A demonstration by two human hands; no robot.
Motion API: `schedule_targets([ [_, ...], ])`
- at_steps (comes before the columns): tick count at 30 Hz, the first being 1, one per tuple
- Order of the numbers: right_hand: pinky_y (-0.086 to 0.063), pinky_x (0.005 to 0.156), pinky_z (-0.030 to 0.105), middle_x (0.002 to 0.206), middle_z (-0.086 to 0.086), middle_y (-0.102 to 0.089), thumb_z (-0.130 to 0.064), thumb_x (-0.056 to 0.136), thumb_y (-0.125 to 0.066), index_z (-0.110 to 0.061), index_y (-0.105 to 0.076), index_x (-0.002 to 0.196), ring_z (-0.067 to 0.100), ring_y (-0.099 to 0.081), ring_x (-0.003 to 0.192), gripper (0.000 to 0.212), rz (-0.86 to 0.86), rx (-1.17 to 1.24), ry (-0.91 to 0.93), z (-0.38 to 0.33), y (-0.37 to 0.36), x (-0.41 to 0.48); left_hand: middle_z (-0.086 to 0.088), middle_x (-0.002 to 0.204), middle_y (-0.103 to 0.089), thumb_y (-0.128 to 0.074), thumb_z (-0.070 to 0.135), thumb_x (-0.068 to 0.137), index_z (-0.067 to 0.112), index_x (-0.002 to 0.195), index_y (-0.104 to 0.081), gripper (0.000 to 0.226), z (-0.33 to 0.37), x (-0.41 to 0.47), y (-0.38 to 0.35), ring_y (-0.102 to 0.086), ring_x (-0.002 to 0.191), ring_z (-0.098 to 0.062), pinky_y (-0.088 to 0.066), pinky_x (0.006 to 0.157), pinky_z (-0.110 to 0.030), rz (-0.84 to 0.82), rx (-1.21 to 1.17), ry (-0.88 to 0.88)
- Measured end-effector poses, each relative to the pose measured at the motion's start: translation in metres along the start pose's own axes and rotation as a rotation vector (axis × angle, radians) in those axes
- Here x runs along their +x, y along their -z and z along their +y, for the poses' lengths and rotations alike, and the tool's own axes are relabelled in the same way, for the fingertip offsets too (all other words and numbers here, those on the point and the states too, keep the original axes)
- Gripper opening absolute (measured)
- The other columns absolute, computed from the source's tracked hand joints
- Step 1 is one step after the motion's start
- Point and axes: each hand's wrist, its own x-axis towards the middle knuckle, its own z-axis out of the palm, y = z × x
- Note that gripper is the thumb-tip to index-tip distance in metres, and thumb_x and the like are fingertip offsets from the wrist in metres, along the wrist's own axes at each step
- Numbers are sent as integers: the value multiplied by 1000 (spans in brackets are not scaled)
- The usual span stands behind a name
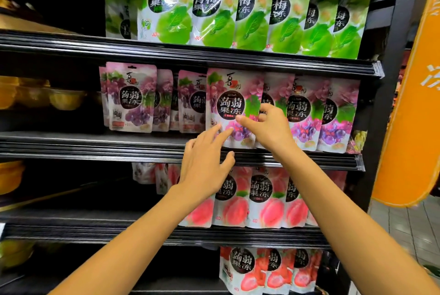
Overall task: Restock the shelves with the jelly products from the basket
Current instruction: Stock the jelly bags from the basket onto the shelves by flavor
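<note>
Fingers [223, 134] of the left hand [206, 163] were stretched nearly straight and slightly spread. Their tips touched the lower front of a purple grape jelly pouch [228, 94], and the thumb hung below, in front of the shelf lip. Just beside it, the right hand [269, 128] pinched the same pouch at its right edge, with the thumb laid across the printed front and the curled fingers hooked round the side. The pouch stood upright at the front of the middle shelf [95, 147], its base on the shelf board. It partly covered the next pouch to its right and sat between more grape pouches [132, 97] lined up on either side. One level down, peach pouches [264, 199] stood in a row behind the two forearms, and strawberry pouches [242, 268] filled the level under that. Above the grape row, green plum pouches [214, 9] leaned forward in an overlapping line. Far to the left, in the dim part of the shelving, sat yellow cups [64, 99]. To the right of the shelf frame stood an orange panel [414, 128] with white lettering.
</note>
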Motion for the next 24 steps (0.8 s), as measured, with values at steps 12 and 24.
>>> schedule_targets([
  [12, -47, 55, 20, 60, -4, -61, -11, 86, -70, -7, -70, 97, 6, -58, 59, 12, 41, -408, 37, 19, 8, -14, 5, 154, -35, -46, 42, 97, 31, 148, -36, 53, 1, 0, -6, -25, 143, -14, -12, 117, -37, 2, -9, 6],
  [24, -55, 77, 30, 72, -8, -64, -21, 88, -70, -10, -67, 107, 3, -64, 69, 22, 145, -319, 50, 18, 9, -35, 14, 133, -54, -55, 26, 93, 27, 129, -55, 37, -9, -30, 11, -40, 128, -7, -21, 114, -32, 162, -269, -20],
])
